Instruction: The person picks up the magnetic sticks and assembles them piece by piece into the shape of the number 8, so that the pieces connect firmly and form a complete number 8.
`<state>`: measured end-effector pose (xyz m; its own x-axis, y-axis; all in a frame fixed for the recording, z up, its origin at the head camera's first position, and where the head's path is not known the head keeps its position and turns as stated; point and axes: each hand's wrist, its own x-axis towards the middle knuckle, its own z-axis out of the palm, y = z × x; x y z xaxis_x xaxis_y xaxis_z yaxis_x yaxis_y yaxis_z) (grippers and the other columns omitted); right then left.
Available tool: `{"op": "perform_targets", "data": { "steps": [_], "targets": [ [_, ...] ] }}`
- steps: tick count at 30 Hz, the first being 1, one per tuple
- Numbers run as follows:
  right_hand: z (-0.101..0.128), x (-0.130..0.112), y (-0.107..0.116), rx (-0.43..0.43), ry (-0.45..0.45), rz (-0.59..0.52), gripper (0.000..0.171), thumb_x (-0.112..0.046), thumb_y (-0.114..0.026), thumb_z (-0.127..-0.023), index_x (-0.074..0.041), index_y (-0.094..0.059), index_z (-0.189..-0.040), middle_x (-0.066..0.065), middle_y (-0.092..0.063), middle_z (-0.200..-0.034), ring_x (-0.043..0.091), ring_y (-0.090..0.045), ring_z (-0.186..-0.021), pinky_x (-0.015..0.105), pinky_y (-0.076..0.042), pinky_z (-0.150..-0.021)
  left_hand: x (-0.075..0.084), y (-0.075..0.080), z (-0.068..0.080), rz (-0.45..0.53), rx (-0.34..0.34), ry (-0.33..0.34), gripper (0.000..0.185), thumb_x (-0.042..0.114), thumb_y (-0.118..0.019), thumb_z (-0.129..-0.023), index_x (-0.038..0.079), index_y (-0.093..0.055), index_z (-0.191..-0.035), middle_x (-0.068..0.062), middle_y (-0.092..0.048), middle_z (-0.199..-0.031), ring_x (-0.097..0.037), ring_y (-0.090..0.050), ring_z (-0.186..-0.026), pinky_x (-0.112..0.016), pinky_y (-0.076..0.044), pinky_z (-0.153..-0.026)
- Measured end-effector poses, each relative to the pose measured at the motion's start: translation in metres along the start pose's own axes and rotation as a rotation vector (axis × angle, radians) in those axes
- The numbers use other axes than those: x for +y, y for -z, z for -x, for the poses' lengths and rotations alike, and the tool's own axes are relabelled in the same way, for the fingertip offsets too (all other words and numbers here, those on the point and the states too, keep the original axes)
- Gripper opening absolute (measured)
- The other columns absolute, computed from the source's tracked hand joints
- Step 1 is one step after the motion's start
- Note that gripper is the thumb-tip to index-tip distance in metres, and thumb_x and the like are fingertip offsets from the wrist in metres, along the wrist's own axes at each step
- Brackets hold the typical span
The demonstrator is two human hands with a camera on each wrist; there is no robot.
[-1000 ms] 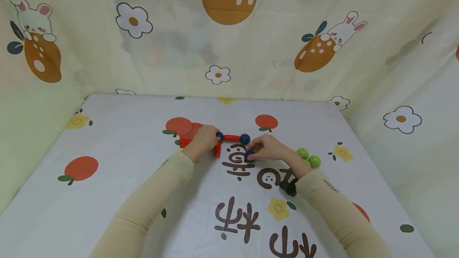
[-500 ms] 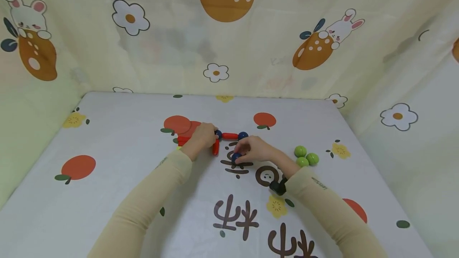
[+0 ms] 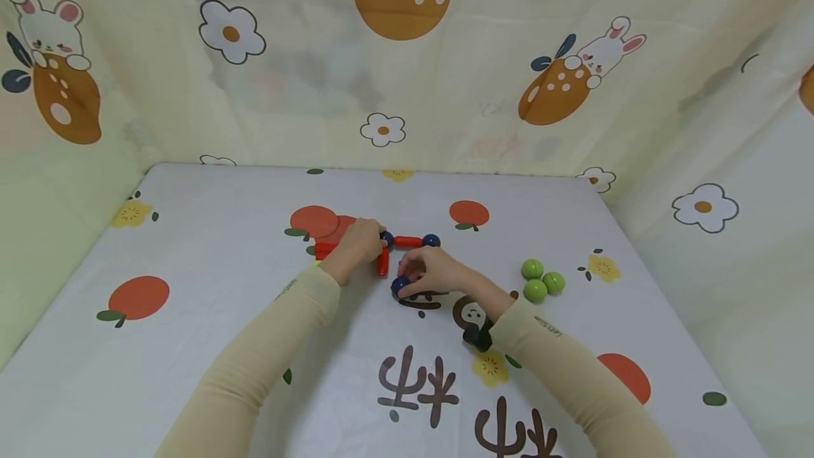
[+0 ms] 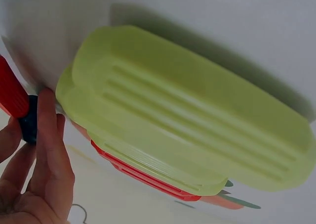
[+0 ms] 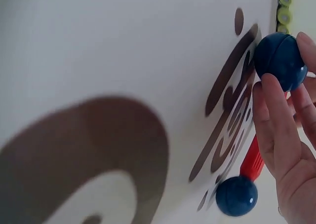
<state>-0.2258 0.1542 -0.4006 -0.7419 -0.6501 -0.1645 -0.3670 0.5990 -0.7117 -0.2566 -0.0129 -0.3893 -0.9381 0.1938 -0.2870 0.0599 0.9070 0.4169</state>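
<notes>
At the back middle of the table my left hand (image 3: 362,240) grips a dark blue ball (image 4: 30,122) between fingertips and thumb. A red rod (image 3: 408,241) runs right from that ball to another blue ball (image 3: 431,239). Toward me from the held ball points a second red rod (image 3: 383,262). My right hand (image 3: 437,271) pinches a third blue ball (image 5: 280,62) with thumb and fingers, just in front of and right of that rod's near end. In the right wrist view, the far ball and part of its rod show below the hand.
Several loose red rods (image 3: 325,250) lie beside the left wrist. Light green rods (image 4: 187,110) show up close there in the left wrist view. Three green balls (image 3: 535,291) sit right of the right forearm. Printed fabric walls border the table (image 3: 210,345).
My right hand has carried its blue ball left and slightly toward me, close to the near end of the red rod. The left hand keeps its grip in place.
</notes>
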Motion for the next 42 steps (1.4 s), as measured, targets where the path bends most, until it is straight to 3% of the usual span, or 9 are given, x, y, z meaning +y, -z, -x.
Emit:
{"op": "perform_targets", "data": {
  "steps": [18,28,42],
  "targets": [
    [-0.013,-0.015,-0.013,0.022,0.029,-0.017,0.030,-0.014,-0.079,-0.071,-0.003,-0.062,-0.093,0.004,-0.062,-0.086,0.015,-0.058,-0.079,0.022,-0.049,-0.071,-0.001,0.000,-0.002,-0.026,0.011,-0.012,0.039,0.018,-0.057,-0.091,0.008,-0.053,-0.129,-0.011,-0.060,-0.110,-0.021,-0.052,-0.081,-0.023,-0.040,-0.060],
    [-0.017,-0.021,-0.019,0.105,-0.006,-0.023,0.029,-0.013,-0.080,-0.070,-0.005,-0.060,-0.089,0.003,-0.057,-0.082,0.016,-0.053,-0.076,0.022,-0.048,-0.066,-0.001,0.000,0.000,-0.003,0.013,-0.006,0.039,0.019,-0.056,-0.091,0.009,-0.053,-0.129,-0.011,-0.058,-0.118,-0.022,-0.052,-0.086,-0.031,-0.047,-0.079],
    [-0.016,-0.017,-0.014,0.066,0.024,-0.059,0.027,-0.013,-0.077,-0.073,-0.004,-0.062,-0.093,0.003,-0.060,-0.087,0.018,-0.057,-0.081,0.023,-0.049,-0.071,-0.004,0.002,-0.002,-0.048,0.019,-0.042,0.039,0.018,-0.056,-0.091,0.010,-0.053,-0.129,-0.012,-0.055,-0.125,-0.022,-0.053,-0.092,-0.031,-0.046,-0.083]
  ]
}}
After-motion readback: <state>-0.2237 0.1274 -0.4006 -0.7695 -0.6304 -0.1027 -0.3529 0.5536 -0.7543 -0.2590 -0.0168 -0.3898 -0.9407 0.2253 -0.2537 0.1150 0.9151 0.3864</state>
